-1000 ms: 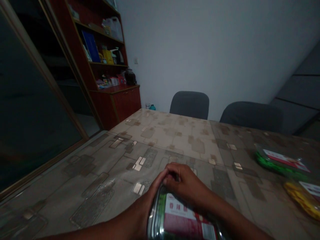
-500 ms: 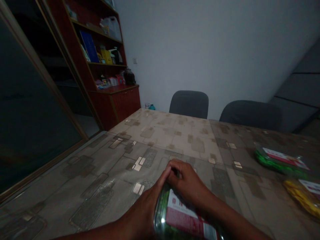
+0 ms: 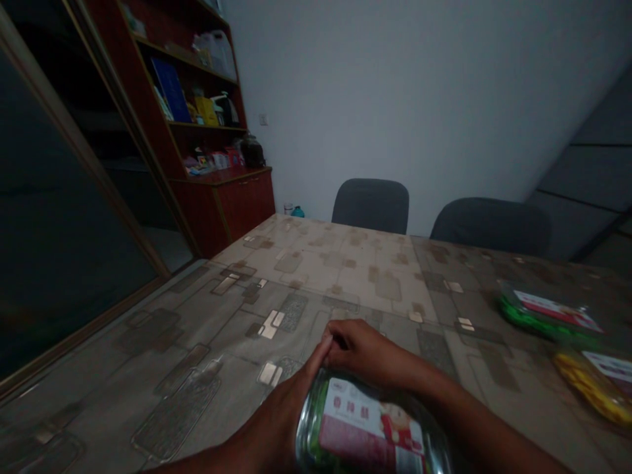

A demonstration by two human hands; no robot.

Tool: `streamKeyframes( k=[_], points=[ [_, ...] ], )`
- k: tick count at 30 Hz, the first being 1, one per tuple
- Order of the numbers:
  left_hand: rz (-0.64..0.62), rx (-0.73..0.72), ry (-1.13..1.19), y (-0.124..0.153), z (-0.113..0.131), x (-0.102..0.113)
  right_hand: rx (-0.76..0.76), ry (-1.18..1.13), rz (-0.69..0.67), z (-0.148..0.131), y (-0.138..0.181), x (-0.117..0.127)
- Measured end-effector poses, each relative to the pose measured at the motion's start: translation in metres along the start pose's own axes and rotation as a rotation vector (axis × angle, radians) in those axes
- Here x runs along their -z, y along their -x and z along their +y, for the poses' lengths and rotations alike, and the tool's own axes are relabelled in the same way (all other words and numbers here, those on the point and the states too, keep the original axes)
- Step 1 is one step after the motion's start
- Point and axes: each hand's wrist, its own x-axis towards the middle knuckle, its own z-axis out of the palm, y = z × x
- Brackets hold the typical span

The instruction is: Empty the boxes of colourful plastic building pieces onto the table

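We see a clear tub of green contents at the near side of the patterned table, its white-and-red label slanting nearer toward the right, its long axis lost to cropping. Our left hand lies part-open along its left side; our right hand curls at its far-left corner, either grip impossible to tell.

Left-hand grip is lying along the left side of a clear box (white-and-red label facing up, green stuff showing inside). Right-hand grip is sitting curled at the box's far corner, fingertips meeting the left thumb; exact pinch is hiding. Off to the right, a green pack and a yellow pack are lying on the patterned desk. Two grey chairs are standing behind the far edge; red cabinet is standing back left.
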Motion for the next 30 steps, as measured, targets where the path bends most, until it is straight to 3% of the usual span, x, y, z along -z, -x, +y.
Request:
streamKeyframes(
  k=[7,12,15,17,19,21,24,27,30],
  points=[
    [-0.040,0.056,0.029,0.001,0.005,0.004,-0.030,-0.016,-0.112,-0.004,-0.001,0.015],
    [-0.011,0.055,-0.018,0.009,-0.003,0.003,-0.145,-0.014,-0.091,0.015,0.034,0.036],
    [-0.116,0.011,-0.056,0.019,-0.003,0.020,-0.216,-0.051,-0.086,0.029,0.060,0.044],
    [-0.224,-0.004,-0.060,0.024,0.008,0.041,-0.239,-0.080,-0.098,0.035,0.071,0.045],
    [-0.249,0.039,-0.103,0.023,0.024,0.062,-0.241,-0.123,-0.098,0.039,0.077,0.044],
    [-0.244,0.076,-0.149,0.012,0.042,0.075,-0.244,-0.215,-0.111,0.040,0.078,0.042],
    [-0.191,-0.032,-0.190,-0.017,0.056,0.073,-0.270,-0.381,-0.152,0.040,0.078,0.042],
    [-0.217,0.028,-0.165,-0.043,0.054,0.058,-0.335,-0.513,-0.211,0.045,0.084,0.045],
    [-0.211,0.113,-0.115,-0.052,0.047,0.048,-0.388,-0.618,-0.261,0.055,0.094,0.047]
  ],
)
